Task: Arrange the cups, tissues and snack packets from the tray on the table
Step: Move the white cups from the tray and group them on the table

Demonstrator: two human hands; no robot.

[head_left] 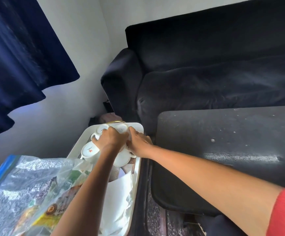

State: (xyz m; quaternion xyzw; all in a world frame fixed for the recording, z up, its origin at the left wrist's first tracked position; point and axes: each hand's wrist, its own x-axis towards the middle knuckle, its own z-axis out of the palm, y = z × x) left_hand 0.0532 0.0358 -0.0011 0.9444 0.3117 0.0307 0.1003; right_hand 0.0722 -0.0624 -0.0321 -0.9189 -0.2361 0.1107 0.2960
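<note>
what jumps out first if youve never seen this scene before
Both bare hands meet over a cluster of white cups at the far end of a white tray, the left hand on top of the cups and the right hand beside it. To the right lies a dark table with pale specks, and a dark sofa fills the background. Nearer the camera, the tray holds white tissues, with a clear bag of snack packets on the left.

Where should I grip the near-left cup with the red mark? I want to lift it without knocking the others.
Take the cup with the red mark around its body from the left, the tray's outer side. It lies tipped and that flank is bare; the left hand and other cups crowd its right.
</note>
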